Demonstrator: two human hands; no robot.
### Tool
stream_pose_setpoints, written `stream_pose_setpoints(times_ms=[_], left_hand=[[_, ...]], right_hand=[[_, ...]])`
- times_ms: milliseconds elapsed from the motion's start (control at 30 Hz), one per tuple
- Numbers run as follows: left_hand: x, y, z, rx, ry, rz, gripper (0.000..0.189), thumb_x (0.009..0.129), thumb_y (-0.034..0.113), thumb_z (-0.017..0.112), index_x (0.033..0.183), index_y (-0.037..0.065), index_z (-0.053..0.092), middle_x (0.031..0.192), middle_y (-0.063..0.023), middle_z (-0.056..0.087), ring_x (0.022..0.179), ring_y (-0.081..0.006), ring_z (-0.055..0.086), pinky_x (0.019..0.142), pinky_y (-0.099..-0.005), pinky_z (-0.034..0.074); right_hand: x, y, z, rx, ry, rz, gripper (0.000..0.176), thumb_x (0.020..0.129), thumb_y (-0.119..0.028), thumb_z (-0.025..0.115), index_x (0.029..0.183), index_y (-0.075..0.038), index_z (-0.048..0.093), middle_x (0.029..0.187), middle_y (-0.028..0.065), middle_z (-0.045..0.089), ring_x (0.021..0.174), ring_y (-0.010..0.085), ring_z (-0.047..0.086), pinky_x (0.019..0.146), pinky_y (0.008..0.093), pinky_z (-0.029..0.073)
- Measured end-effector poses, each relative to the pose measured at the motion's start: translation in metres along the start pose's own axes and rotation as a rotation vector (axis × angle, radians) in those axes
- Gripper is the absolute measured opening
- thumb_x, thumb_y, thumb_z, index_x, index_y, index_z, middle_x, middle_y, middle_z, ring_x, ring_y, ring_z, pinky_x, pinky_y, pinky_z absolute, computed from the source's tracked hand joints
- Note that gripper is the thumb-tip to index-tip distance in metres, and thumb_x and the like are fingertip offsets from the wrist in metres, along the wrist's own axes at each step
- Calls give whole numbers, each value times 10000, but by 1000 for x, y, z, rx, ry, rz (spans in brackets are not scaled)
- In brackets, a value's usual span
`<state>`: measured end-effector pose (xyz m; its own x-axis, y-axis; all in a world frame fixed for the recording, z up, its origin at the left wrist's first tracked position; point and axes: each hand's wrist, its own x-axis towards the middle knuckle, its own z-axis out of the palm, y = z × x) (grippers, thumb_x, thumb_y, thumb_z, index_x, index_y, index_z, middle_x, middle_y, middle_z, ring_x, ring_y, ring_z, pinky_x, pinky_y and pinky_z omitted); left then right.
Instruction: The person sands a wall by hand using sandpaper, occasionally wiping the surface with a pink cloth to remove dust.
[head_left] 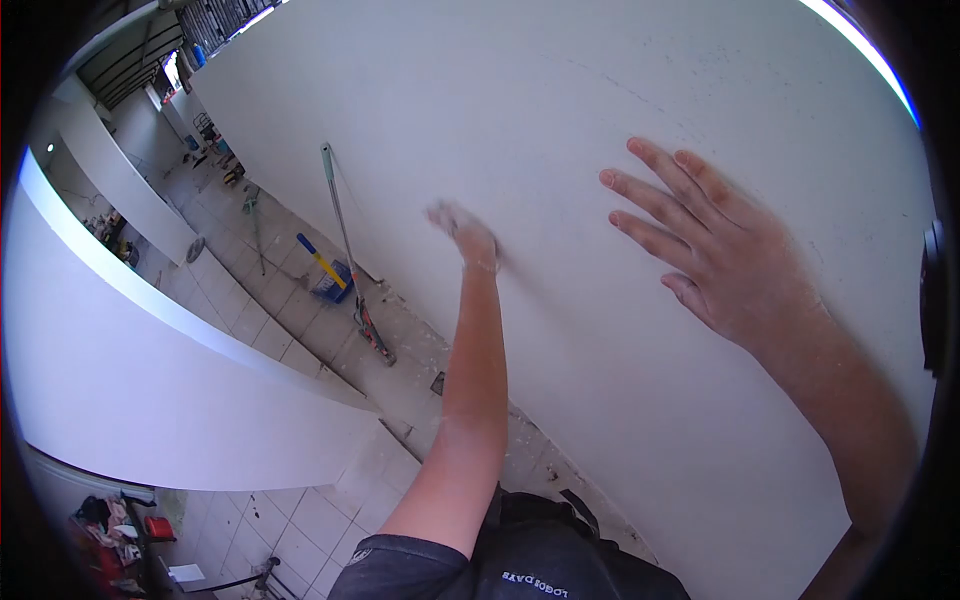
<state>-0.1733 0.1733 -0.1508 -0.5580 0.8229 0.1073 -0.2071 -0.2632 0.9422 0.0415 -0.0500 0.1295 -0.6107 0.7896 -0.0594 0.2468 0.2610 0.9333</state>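
A broad white wall [600, 330] fills the middle and right of the head view. My right hand [720, 245] is spread over it at the right, fingers apart and palm towards the surface, with nothing seen in it. My left hand [465, 232] reaches to the wall further left, arm stretched out. Its fingers are smeared by motion and look pale with dust, so whether they hold anything cannot be made out. White dust also marks the left wrist.
A long-handled mop [345, 230] leans on the wall at left. Beside it stands a blue dustpan [332, 285] with a yellow and blue handle. The tiled floor [225, 270] carries debris. A low white curved wall [180, 380] runs along the left.
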Motion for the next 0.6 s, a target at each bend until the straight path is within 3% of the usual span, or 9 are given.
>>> stream_pose_setpoints(times_ms=[33, 133, 167, 267, 333, 400, 467, 567, 600], left_hand=[[-2, -71, -17, 17, -15, -95, 676, 1063, 422, 243, 1545, 13, 4, 1610, -166, -177, 1496, -296, -129, 1214, -436, -22], [-123, -218, -37, 577, -49, 314, 661, 1062, 344, 295, 1535, -31, 25, 1609, -202, -138, 1490, -342, -126, 1196, -523, -20], [-168, -224, -29, 537, -36, 318, 646, 1055, 292, 330, 1523, -66, 64, 1613, -213, -88, 1497, -341, -90, 1203, -490, -16], [-197, -46, 12, 62, 4, -271, 624, 1055, 267, 338, 1518, -75, 96, 1619, -214, -48, 1501, -342, -68, 1209, -448, -17], [-142, 11, 30, 232, -129, 329, 612, 1056, 258, 334, 1520, -68, 103, 1625, -199, -42, 1504, -329, -64, 1213, -417, -7], [-97, 98, 53, -17, -41, 287, 600, 1057, 246, 339, 1521, -62, 115, 1628, -184, -59, 1505, -320, -70, 1214, -416, 4], [-57, 84, 48, 103, -18, 386, 597, 1059, 241, 328, 1527, -50, 100, 1630, -171, -67, 1507, -283, -85, 1214, -405, -7], [-11, 9, 17, 71, 104, 257, 592, 1060, 224, 314, 1511, -82, 83, 1612, -192, 117, 1486, -286, 163, 1207, -410, 141], [22, -77, -13, -211, 84, -130, 594, 1057, 345, 293, 1548, 44, 148, 1610, -138, 153, 1474, -271, 161, 1211, -399, 145]], right_hand=[[0, 0, 0, 1, 1, -1, 673, 936, -617, 454, 1517, -306, 318, 1634, -25, 116, 1511, 231, 12, 1233, 433, -20], [2, 0, -2, -9, 6, -2, 680, 932, -620, 460, 1518, -304, 316, 1634, -24, 114, 1511, 235, 12, 1232, 437, -21], [2, 0, -2, -21, -1, -2, 680, 932, -620, 460, 1517, -305, 316, 1635, -24, 114, 1511, 236, 12, 1232, 437, -22], [0, 1, -7, -26, -17, -4, 681, 932, -622, 456, 1519, -308, 312, 1635, -25, 112, 1511, 235, 11, 1230, 437, -32], [0, 3, -7, -12, -18, -4, 681, 933, -622, 455, 1520, -310, 308, 1635, -26, 112, 1511, 232, 10, 1228, 439, -39], [0, 1, -5, 10, -19, 3, 680, 933, -619, 456, 1521, -311, 306, 1635, -27, 112, 1511, 230, 11, 1228, 442, -43], [3, 0, -4, 11, -10, 15, 680, 932, -616, 462, 1520, -310, 308, 1634, -28, 113, 1511, 227, 13, 1229, 444, -41], [2, -2, 1, 47, 19, 17, 678, 932, -615, 463, 1518, -310, 313, 1634, -29, 115, 1510, 230, 13, 1230, 443, -37], [1, -2, 2, 60, 36, 20, 677, 932, -616, 462, 1518, -310, 314, 1633, -30, 115, 1510, 232, 12, 1230, 443, -36]])
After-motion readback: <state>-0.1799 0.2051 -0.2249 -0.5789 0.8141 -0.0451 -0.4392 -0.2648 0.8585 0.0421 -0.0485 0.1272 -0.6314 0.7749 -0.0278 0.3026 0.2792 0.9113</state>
